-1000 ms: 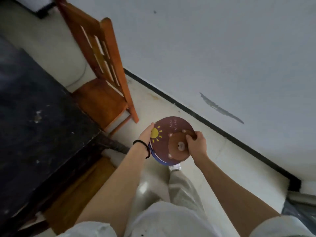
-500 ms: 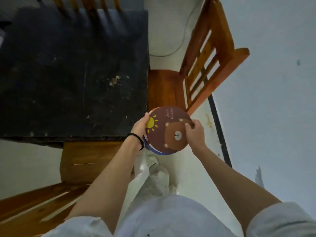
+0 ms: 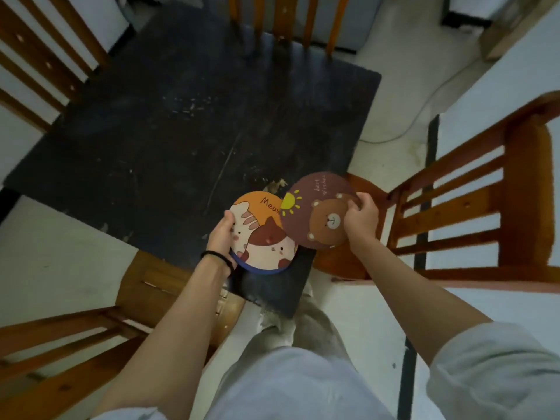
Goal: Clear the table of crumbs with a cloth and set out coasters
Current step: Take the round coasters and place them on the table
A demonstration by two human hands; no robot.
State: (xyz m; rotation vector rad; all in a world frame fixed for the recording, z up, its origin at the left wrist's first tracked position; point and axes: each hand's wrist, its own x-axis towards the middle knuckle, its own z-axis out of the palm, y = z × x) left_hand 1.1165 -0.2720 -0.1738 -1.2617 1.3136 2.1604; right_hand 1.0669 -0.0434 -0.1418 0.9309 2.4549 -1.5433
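Note:
My right hand (image 3: 360, 219) pinches the right edge of a round brown bear coaster (image 3: 318, 213), lifted off to the right. My left hand (image 3: 222, 236) grips a small stack of round coasters: an orange cat coaster (image 3: 262, 237) is on top and a blue rim (image 3: 254, 269) shows beneath it. Both are held above the near right corner of the dark table (image 3: 169, 147). Pale crumbs (image 3: 277, 184) lie on the table just beyond the coasters, and more crumbs (image 3: 194, 106) are scattered toward the far side. No cloth is in view.
Wooden chairs ring the table: one on the right (image 3: 472, 204), one at my near left (image 3: 91, 328), one at the far side (image 3: 291, 22), another at the far left (image 3: 45, 62). A white cable (image 3: 424, 107) trails over the pale floor on the right.
The view swung from the wall to the table. My right hand slid the bear coaster off the stack to the right, uncovering the cat coaster in my left hand.

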